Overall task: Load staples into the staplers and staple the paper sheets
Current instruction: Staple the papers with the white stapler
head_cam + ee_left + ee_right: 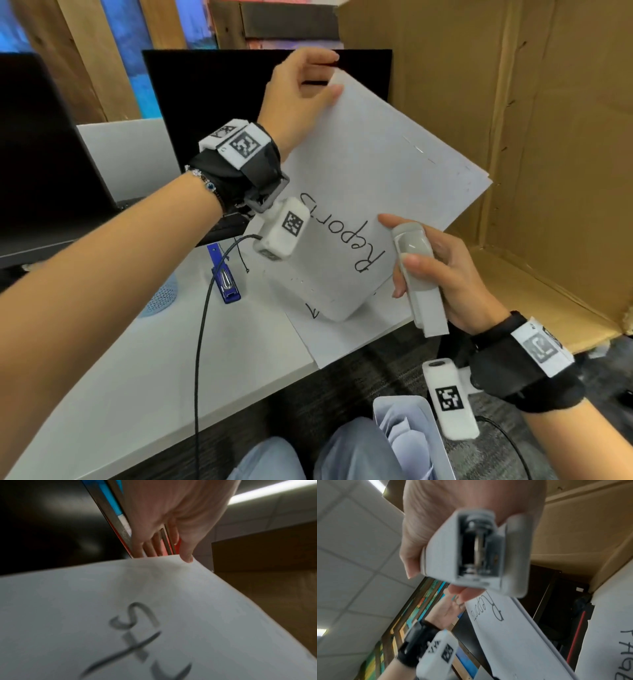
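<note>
You sit at a white surface [144, 359] beside a large cardboard box [534, 120]. Your left hand [294, 92] pinches the top corner of the paper sheets [370, 178], marked "Reports". Your right hand [442, 270] has its fingers [416, 263] wrapped around the grey stapler [418, 277]. A blue stapler [224, 279] lies on the surface.

An office workspace: a white table [144, 370] carries two dark monitors, one at 9 o'clock [44, 154] and one at 12 o'clock [212, 99], with a blue stapler [224, 274] lying near its middle. Grey carpet [342, 394] covers the floor below the table edge. Suspended ceiling tiles [351, 540] with strip lighting [271, 492] run overhead. A large open cardboard box [513, 137] stands at 3 o'clock.
</note>
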